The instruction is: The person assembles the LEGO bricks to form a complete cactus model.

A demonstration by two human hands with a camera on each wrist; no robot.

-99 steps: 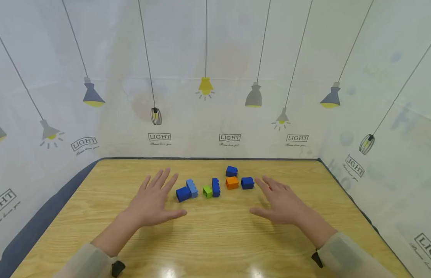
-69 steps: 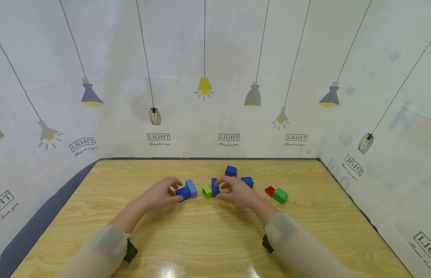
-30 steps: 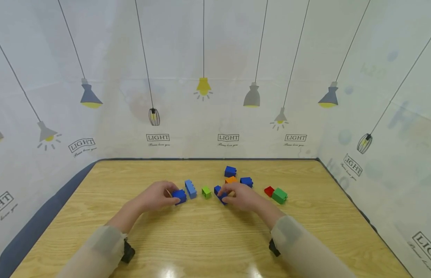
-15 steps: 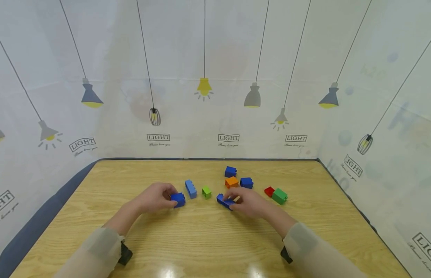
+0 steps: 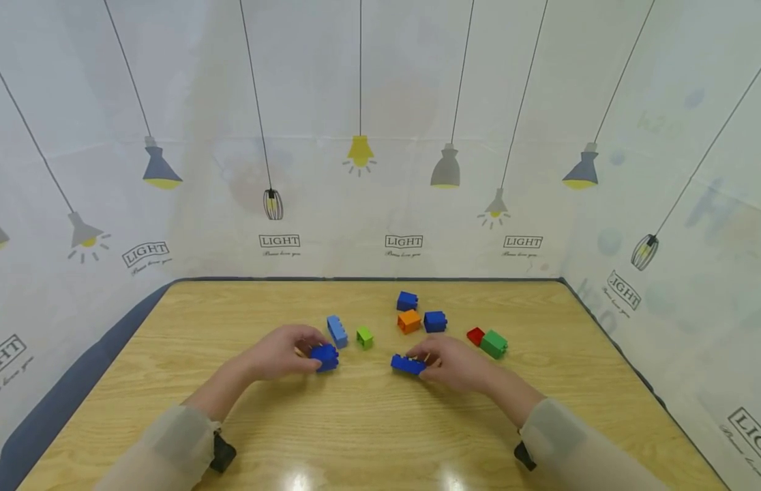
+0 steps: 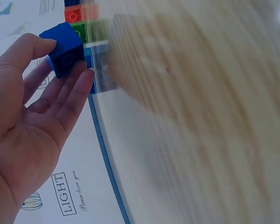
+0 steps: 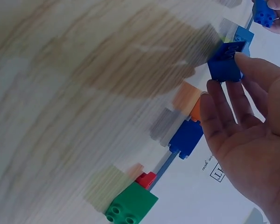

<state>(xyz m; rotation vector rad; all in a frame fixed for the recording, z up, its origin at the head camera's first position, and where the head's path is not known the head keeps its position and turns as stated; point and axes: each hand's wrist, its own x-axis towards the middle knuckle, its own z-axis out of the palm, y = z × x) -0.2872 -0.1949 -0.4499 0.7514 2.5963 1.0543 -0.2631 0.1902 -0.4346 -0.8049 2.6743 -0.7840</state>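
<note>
Flanking the lime block, left grip pinches blue block, right grip long blue brick; lifting seems in hand; next likely needs aligning.

Here's LIGHT, boxed capitals repeating right along the white backdrop! Small script runs beneath, "love you" legible from the left wrist, first word unclear; the right wrist catches only a clipped boxed fragment.

We seem to be in a screened-off booth: creased pale sheets printed with lamps and "LIGHT" surround a wooden table on three sides.
</note>
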